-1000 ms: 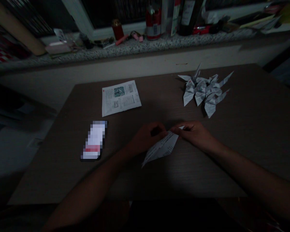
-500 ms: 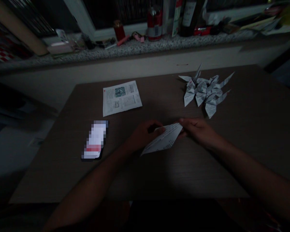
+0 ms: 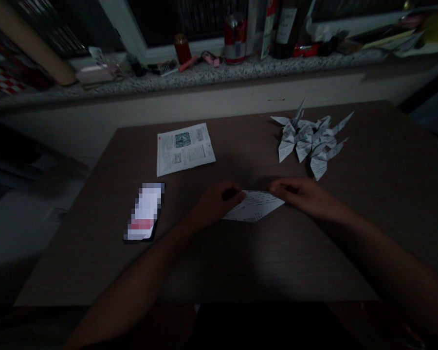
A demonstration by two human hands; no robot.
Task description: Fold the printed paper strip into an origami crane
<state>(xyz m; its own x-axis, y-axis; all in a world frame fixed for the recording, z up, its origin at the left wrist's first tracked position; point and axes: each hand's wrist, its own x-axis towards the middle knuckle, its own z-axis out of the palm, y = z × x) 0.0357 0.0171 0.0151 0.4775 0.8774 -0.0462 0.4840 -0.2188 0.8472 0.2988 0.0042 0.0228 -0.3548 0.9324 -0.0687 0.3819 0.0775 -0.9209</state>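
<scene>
A folded piece of printed paper (image 3: pixel 256 206) is stretched between my two hands above the table, its pointed lower edge towards me. My left hand (image 3: pixel 219 201) pinches its left part, thumb on top. At the right end, my right hand (image 3: pixel 295 194) is closed on the upper edge between thumb and fingers. The fingertips behind the paper are partly hidden. Beyond my right hand stand several folded paper cranes (image 3: pixel 312 138), made of similar printed paper and set close together.
A flat printed sheet (image 3: pixel 185 149) lies on the table (image 3: pixel 211 272) at the back left. Nearer me on the left is a phone (image 3: pixel 144 211) with a lit, blurred screen. Behind the table, a stone windowsill (image 3: pixel 131 82) holds a can (image 3: pixel 235 39), a bottle (image 3: pixel 285 29) and small clutter.
The folded paper has turned from a slant to nearly level, its left tip swinging up. My right hand has shifted slightly right along it, and both hands still hold it.
</scene>
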